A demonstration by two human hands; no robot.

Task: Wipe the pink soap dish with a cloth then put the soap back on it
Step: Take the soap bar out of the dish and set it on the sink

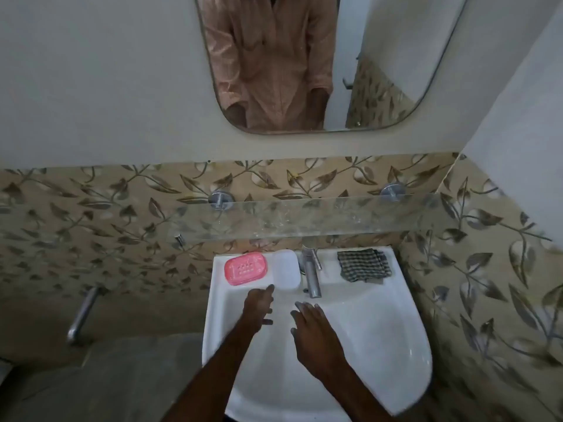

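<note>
Fingers of my left hand (pixel 259 306) are spread loosely apart over the white basin (pixel 365 345), holding nothing; the longest fingertip reaches up toward the near edge of the white soap (pixel 285 269), and I cannot tell whether it touches. Fingers of my right hand (pixel 313 333) are also parted and slightly curled, empty, hovering above the bowl in the lower middle of the frame. At the upper left corner of the basin's ledge lies the pink soap dish (pixel 246 268), bare, its slotted floor showing. The soap sits just beside it on the right, on the ledge and not on the dish. Right of the soap stands the steel tap (pixel 312 274), and beyond it, on the ledge's right side, lies the checked cloth (pixel 363 264), folded. No writing is readable anywhere.
</note>
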